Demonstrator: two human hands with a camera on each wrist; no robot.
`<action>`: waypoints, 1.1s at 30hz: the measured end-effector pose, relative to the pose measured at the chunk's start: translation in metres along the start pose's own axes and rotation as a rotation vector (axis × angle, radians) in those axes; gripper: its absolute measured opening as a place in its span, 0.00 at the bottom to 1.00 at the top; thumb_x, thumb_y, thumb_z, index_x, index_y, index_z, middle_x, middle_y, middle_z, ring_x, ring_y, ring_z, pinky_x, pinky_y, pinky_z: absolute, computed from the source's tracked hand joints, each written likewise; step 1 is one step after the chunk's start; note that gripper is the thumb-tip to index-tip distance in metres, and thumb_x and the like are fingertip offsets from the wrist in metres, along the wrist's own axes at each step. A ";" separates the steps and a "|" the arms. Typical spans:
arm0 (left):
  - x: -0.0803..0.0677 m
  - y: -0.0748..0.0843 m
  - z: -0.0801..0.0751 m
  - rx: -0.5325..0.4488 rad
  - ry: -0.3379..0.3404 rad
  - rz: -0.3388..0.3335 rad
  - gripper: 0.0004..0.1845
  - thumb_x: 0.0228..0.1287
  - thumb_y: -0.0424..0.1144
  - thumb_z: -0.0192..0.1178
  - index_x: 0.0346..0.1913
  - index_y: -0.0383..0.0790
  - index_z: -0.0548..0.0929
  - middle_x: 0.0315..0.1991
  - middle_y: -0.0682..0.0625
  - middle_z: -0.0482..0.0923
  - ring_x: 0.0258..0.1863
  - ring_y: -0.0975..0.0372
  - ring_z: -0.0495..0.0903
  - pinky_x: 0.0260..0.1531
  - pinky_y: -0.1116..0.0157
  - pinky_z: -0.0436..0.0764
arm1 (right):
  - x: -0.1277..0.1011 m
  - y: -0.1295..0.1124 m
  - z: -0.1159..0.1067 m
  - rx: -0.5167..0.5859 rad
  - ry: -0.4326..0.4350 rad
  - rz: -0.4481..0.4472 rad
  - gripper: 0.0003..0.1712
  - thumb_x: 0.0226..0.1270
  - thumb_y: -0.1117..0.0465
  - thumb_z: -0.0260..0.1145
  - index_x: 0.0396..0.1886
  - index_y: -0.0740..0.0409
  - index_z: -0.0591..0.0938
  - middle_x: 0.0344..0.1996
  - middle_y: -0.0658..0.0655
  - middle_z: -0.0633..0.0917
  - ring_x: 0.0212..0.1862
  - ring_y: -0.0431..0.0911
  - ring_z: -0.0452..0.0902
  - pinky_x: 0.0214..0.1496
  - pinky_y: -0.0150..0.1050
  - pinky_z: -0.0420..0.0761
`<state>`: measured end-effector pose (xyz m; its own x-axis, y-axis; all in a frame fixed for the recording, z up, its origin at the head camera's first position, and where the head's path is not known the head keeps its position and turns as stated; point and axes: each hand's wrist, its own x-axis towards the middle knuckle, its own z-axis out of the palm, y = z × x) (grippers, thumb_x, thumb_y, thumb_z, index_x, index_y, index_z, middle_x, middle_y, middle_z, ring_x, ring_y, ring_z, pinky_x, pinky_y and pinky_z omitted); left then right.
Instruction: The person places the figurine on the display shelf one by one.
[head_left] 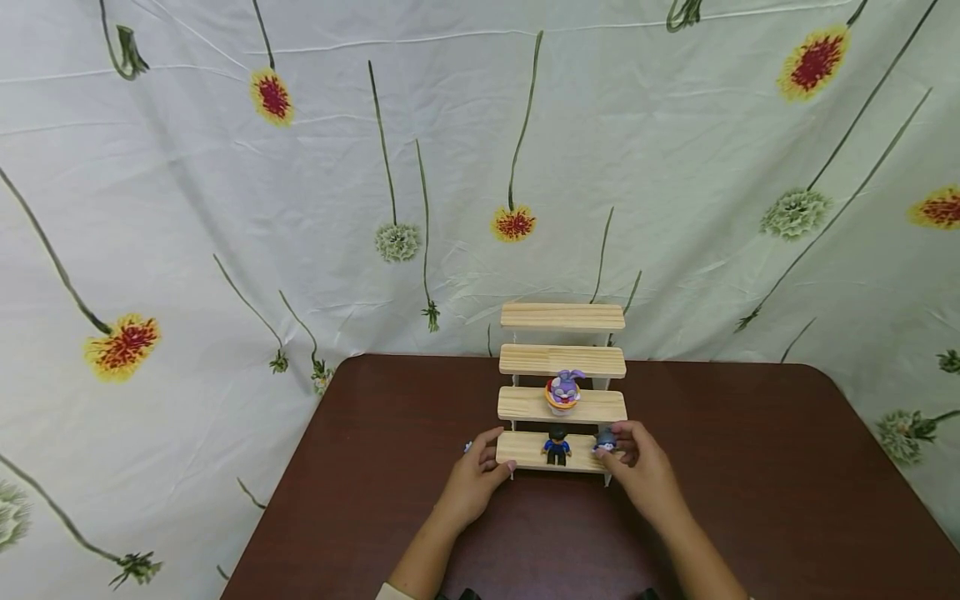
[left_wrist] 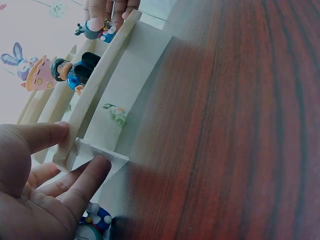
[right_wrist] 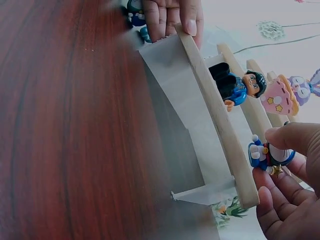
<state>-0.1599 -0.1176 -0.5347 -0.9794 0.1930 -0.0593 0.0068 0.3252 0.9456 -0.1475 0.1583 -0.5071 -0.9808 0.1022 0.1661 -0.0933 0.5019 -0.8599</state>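
A small stepped wooden shelf (head_left: pixel 561 404) stands on the table. My left hand (head_left: pixel 472 481) holds the left end of its lowest plank, thumb on the wood and fingers by the clear side support (left_wrist: pixel 97 150). At that plank's right end, my right hand (head_left: pixel 647 477) pinches a small blue-and-white cat figurine (right_wrist: pixel 270 154) between thumb and fingers. A toy figure in blue and black (head_left: pixel 557 447) stands mid-plank. One step higher sits a purple rabbit figurine in a pink cup (right_wrist: pixel 282 95). Another blue figurine (left_wrist: pixel 97 220) lies beside my left hand, partly hidden by it.
The dark brown table (head_left: pixel 360 467) has rounded far corners. Behind it hangs a white cloth (head_left: pixel 315 208) printed with flowers. The upper two planks (head_left: pixel 562 317) carry no figurines.
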 end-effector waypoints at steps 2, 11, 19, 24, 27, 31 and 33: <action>0.000 0.000 0.000 0.008 0.000 -0.002 0.34 0.68 0.49 0.66 0.74 0.48 0.67 0.59 0.40 0.81 0.57 0.52 0.82 0.52 0.55 0.82 | 0.000 0.001 0.001 0.000 -0.002 -0.010 0.23 0.61 0.64 0.76 0.54 0.61 0.79 0.46 0.61 0.86 0.45 0.46 0.82 0.42 0.30 0.79; -0.001 0.000 0.002 0.006 0.000 0.000 0.34 0.68 0.48 0.67 0.74 0.48 0.67 0.59 0.41 0.82 0.57 0.52 0.82 0.52 0.55 0.83 | -0.001 0.005 0.006 -0.004 -0.002 -0.012 0.22 0.59 0.67 0.76 0.52 0.60 0.79 0.45 0.59 0.86 0.45 0.42 0.81 0.43 0.29 0.78; 0.002 -0.001 0.002 0.014 0.003 0.004 0.35 0.68 0.48 0.66 0.74 0.46 0.67 0.59 0.40 0.81 0.59 0.50 0.82 0.53 0.54 0.83 | 0.000 0.005 0.009 0.004 -0.013 0.019 0.23 0.60 0.65 0.76 0.53 0.59 0.78 0.47 0.60 0.86 0.49 0.49 0.82 0.45 0.30 0.75; 0.002 -0.001 0.001 0.014 0.001 0.002 0.34 0.68 0.49 0.66 0.74 0.46 0.67 0.59 0.40 0.82 0.58 0.50 0.82 0.53 0.54 0.83 | 0.000 0.004 0.009 0.002 -0.026 0.040 0.24 0.61 0.64 0.76 0.55 0.59 0.78 0.49 0.60 0.86 0.51 0.51 0.82 0.46 0.31 0.75; 0.001 -0.001 0.001 0.006 -0.002 0.000 0.35 0.68 0.48 0.66 0.74 0.46 0.67 0.59 0.40 0.82 0.58 0.51 0.82 0.52 0.54 0.82 | -0.001 0.005 0.009 -0.006 -0.025 0.038 0.24 0.60 0.64 0.76 0.55 0.59 0.78 0.49 0.59 0.86 0.51 0.49 0.81 0.47 0.31 0.75; 0.000 0.000 0.000 -0.004 -0.003 0.002 0.35 0.69 0.48 0.66 0.75 0.46 0.66 0.59 0.40 0.82 0.57 0.51 0.82 0.51 0.55 0.83 | 0.000 0.005 0.010 -0.015 -0.021 0.028 0.25 0.59 0.64 0.77 0.55 0.58 0.78 0.48 0.57 0.86 0.50 0.48 0.82 0.47 0.31 0.75; 0.000 0.000 0.000 -0.005 -0.003 -0.004 0.35 0.69 0.48 0.66 0.75 0.47 0.66 0.59 0.41 0.82 0.58 0.52 0.82 0.51 0.56 0.83 | 0.000 0.005 0.010 -0.018 -0.021 0.025 0.26 0.59 0.64 0.77 0.56 0.58 0.78 0.48 0.57 0.86 0.51 0.48 0.82 0.47 0.31 0.76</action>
<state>-0.1599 -0.1179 -0.5342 -0.9788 0.1946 -0.0641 0.0018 0.3213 0.9470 -0.1500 0.1519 -0.5165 -0.9862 0.0968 0.1344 -0.0659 0.5149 -0.8547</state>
